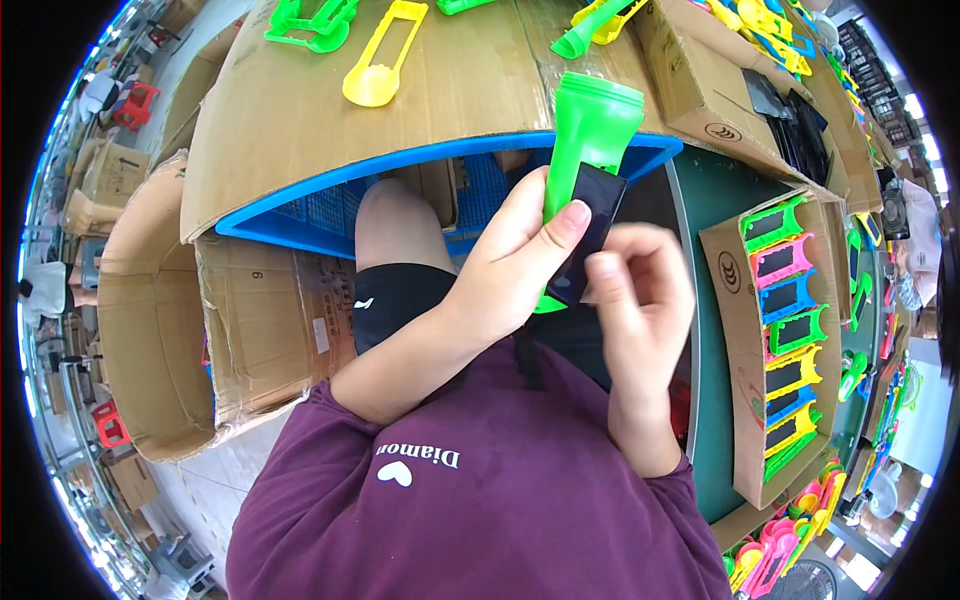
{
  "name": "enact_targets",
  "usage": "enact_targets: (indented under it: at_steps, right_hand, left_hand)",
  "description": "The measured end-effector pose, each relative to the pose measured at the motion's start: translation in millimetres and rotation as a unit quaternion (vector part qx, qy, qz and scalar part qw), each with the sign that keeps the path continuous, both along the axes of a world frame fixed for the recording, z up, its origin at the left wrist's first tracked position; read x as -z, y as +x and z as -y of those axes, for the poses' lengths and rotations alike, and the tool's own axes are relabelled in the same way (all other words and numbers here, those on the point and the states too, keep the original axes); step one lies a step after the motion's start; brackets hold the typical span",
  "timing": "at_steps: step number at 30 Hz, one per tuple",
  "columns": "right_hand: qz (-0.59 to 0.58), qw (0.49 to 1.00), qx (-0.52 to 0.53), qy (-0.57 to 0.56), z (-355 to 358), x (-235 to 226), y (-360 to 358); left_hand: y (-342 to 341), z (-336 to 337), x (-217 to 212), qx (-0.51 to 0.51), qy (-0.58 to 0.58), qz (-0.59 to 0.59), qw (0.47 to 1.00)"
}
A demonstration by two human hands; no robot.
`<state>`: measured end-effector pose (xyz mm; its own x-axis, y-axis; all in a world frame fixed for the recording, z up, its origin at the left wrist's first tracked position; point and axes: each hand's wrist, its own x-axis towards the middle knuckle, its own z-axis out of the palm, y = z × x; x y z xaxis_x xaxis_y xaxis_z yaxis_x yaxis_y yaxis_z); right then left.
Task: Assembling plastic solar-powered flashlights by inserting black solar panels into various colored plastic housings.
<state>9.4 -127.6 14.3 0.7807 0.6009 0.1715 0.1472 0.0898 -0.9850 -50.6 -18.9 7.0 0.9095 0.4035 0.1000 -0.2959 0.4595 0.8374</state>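
A bright green plastic flashlight-shaped housing [595, 115] is upright in front of me, its wide ribbed end at the top. My left hand [520, 250] wraps round its narrow body, with the thumb pressing on a flat, glossy black panel [597, 205] that lies slantwise along it. Close by the panel's lower end is my right hand [645, 290], slightly blurred, its fingers curled in and thumb near the fingertips. Whatever that pinch holds is too small to name. Part of the housing is hidden behind the panel and my left hand.
A yellow frame [385, 60] and a green frame [312, 22] lie on the cardboard surface [470, 85]. Beneath it is a blue basket [320, 212]. At right, a carton [735, 270] holds several coloured housings; black panels [800, 135] fill another box. An open carton [150, 300] stands left.
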Motion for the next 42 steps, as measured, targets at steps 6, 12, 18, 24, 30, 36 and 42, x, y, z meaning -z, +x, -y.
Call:
enact_targets:
  at_steps: [6,12,18,24,30,36,42]
  right_hand:
    - [-0.179,0.979,-0.08,0.062,0,-5,27]
    - [-0.268,0.944,-0.157,0.109,5,-6,25]
    - [-0.204,0.969,-0.095,0.105,7,-6,18]
    - [-0.159,0.982,-0.062,0.083,6,-10,16]
    - [-0.163,0.984,-0.046,0.045,1,-9,17]
    - [-0.276,0.944,-0.165,0.073,9,2,18]
    - [-0.259,0.956,-0.093,0.103,14,10,19]
  left_hand:
    - [-10,-3,-4,0.062,0.015,0.001,0.998]
    - [-14,-12,-5,0.094,-0.059,-0.012,0.994]
    - [-11,-7,-6,0.072,-0.054,-0.035,0.995]
    - [-6,1,-12,0.029,0.025,-0.057,0.998]
    - [-6,6,-18,-0.025,0.037,-0.05,0.998]
    - [-10,-2,-19,-0.008,-0.023,-0.086,0.996]
    - [-11,-5,6,0.174,-0.114,-0.089,0.974]
